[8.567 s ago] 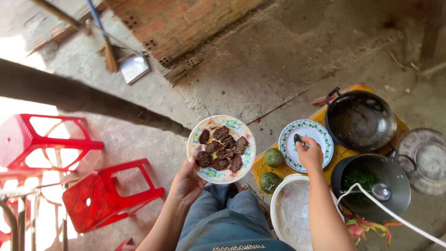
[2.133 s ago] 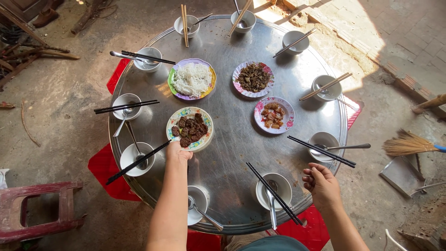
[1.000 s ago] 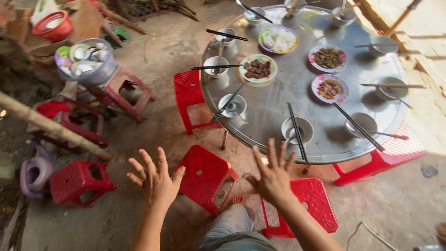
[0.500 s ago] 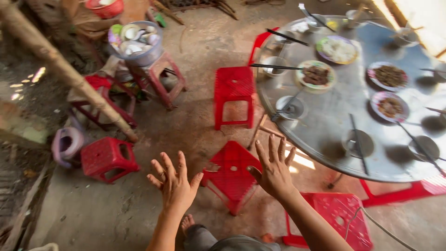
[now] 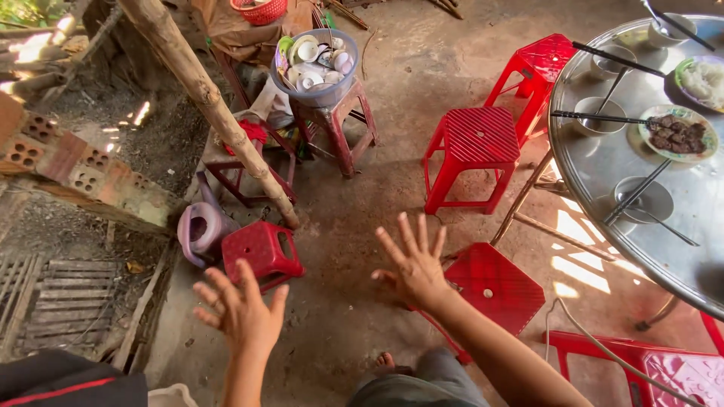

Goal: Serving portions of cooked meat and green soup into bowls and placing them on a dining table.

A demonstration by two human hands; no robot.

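Two hands: both bare and spread wide, fingers splayed, neither one gripping or touching anything.
Left hand (image 5: 240, 316): raised over the dirt floor (image 5: 354, 218), palm down, its fingertips (image 5: 245, 269) pointing toward a small red stool (image 5: 262, 250) just past them; hand and stool are apart.
Right hand (image 5: 413, 265): held higher and further in, fingers (image 5: 407, 230) fanned out, its palm over the near edge of a low red stool (image 5: 494, 285); whether it touches the seat I cannot tell.
Nearest things: the low red stool lies under and just right of the right hand's fingers; the small red stool lies just ahead of the left hand's fingers.
Beside the small stool: a lilac plastic jug (image 5: 197, 228) lying on its side, close against a leaning wooden pole (image 5: 215, 113).
Further ahead: a taller red stool (image 5: 471, 154) stands beyond the right hand, well clear of the fingers, with another red stool (image 5: 541, 66) behind it.
Round metal table (image 5: 603, 173): off to the right, well apart from both hands, carrying small bowls with black chopsticks (image 5: 599, 117) laid across and a plate of dark meat pieces (image 5: 677, 133).
Back of the yard: a dark red stool (image 5: 339, 128) bears a bluish basin of stacked dishes (image 5: 317, 66).
Left edge: bricks with holes (image 5: 72, 162) above a slatted wooden pallet (image 5: 56, 301).
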